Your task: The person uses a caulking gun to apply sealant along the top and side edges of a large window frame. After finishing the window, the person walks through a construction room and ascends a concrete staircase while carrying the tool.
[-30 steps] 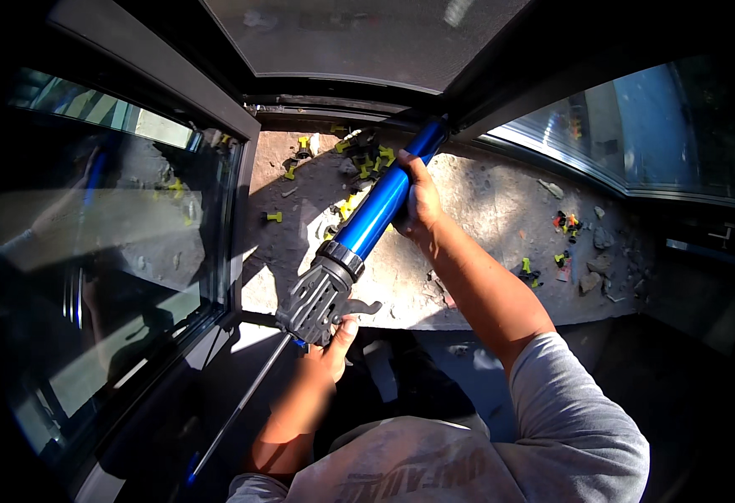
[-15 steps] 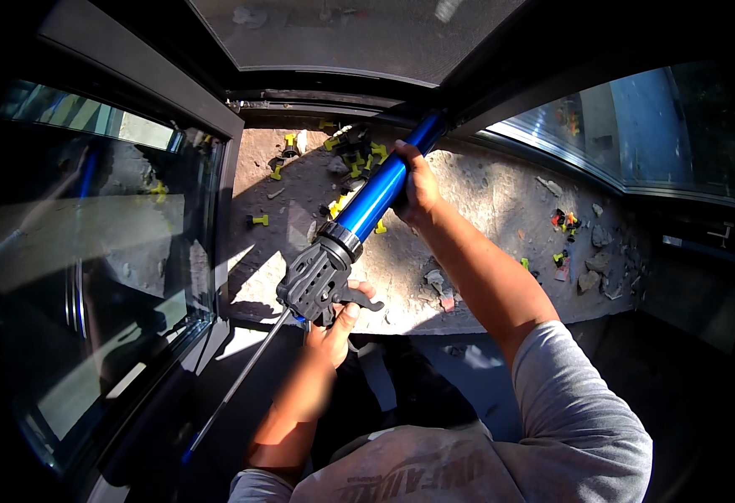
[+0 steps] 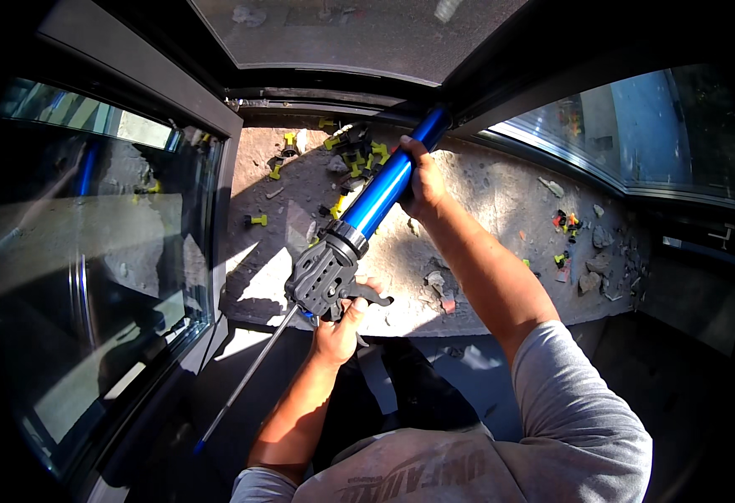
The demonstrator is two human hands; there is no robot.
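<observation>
A caulking gun (image 3: pixel 381 194) with a blue tube and a black handle body lies slantwise across the middle, its front end up by the dark window frame. Around the blue tube, about halfway up, my right hand (image 3: pixel 424 180) is closed. My left hand (image 3: pixel 340 335) grips the black handle and trigger at the lower end; part of its fingers is hidden behind the gun. From the rear of the body a thin metal rod (image 3: pixel 254 375) sticks out toward the lower left. The nozzle end is lost in shadow at the frame.
Below the gun spreads a dusty stone sill (image 3: pixel 501 277) with yellow and black tile-leveling clips (image 3: pixel 357 159) and rubble (image 3: pixel 589 281). An open glass sash (image 3: pixel 132 260) stands at the left, another glass pane (image 3: pixel 636 134) at the right. A dark mesh screen (image 3: pixel 359 38) is at the back.
The caulking gun has shifted slightly right and a little up, its rod along with it. Both hands keep their hold and move with it.
</observation>
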